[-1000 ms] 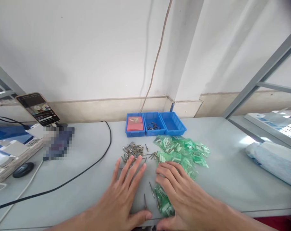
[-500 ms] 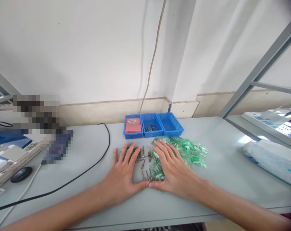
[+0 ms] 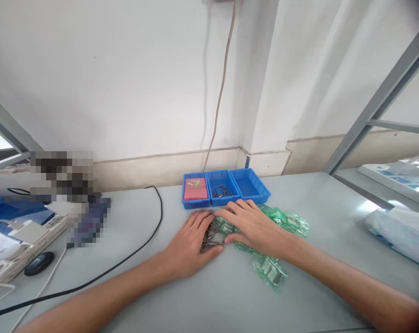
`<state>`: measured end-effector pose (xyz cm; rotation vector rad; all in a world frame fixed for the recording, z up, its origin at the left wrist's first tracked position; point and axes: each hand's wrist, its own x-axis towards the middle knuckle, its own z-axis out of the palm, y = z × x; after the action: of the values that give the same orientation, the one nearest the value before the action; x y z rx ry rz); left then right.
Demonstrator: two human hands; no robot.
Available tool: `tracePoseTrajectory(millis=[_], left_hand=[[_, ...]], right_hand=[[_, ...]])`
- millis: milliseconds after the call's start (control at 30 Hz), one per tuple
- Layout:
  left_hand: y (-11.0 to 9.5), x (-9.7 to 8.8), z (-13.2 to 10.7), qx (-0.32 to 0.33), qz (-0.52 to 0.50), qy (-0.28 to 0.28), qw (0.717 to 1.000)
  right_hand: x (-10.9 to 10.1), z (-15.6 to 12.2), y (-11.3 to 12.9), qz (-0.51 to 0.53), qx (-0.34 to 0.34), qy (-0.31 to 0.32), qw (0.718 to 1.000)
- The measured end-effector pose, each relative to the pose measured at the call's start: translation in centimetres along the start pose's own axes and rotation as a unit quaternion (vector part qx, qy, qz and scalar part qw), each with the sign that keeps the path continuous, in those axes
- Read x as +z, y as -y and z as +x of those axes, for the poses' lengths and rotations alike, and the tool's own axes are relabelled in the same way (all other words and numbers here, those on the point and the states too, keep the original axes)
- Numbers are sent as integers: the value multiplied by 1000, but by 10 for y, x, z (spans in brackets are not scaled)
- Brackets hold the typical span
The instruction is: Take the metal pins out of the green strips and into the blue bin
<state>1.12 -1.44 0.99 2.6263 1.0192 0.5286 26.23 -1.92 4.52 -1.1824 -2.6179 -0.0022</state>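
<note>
My left hand (image 3: 190, 243) lies flat on the grey table (image 3: 133, 277), fingers stretched over a heap of small metal pins (image 3: 211, 236). My right hand (image 3: 254, 226) lies flat beside it, fingers spread over the pins and over a pile of small green plastic bags (image 3: 289, 221). The two hands cup the pins between them, thumbs close together. One green bag (image 3: 271, 272) lies apart, nearer to me, below my right wrist. Three joined blue trays (image 3: 226, 187) stand just beyond my fingertips: the left one holds a red sheet, the middle one several pins.
A black cable (image 3: 126, 252) curves across the table on the left. A power strip (image 3: 25, 236) and a black round puck (image 3: 38, 262) sit at the far left. A bagged white bundle (image 3: 400, 231) lies at the right. A grey metal frame (image 3: 376, 106) rises at the right.
Both hands slid away from me toward the blue trays, pushing the scattered pins into a tight heap. One green bag stayed behind near my right wrist.
</note>
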Motion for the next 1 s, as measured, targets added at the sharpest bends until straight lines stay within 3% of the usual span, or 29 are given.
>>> tracePoseTrajectory(millis=[167, 367, 1000], left_hand=[[4, -7, 2, 2, -18, 22, 1000], [6, -10, 6, 6, -19, 22, 1000], [14, -7, 9, 30, -65, -6, 997]], right_hand=[[0, -2, -4, 37, 23, -13, 999], [1, -5, -7, 50, -27, -11, 998], [17, -5, 1, -34, -26, -21, 999]])
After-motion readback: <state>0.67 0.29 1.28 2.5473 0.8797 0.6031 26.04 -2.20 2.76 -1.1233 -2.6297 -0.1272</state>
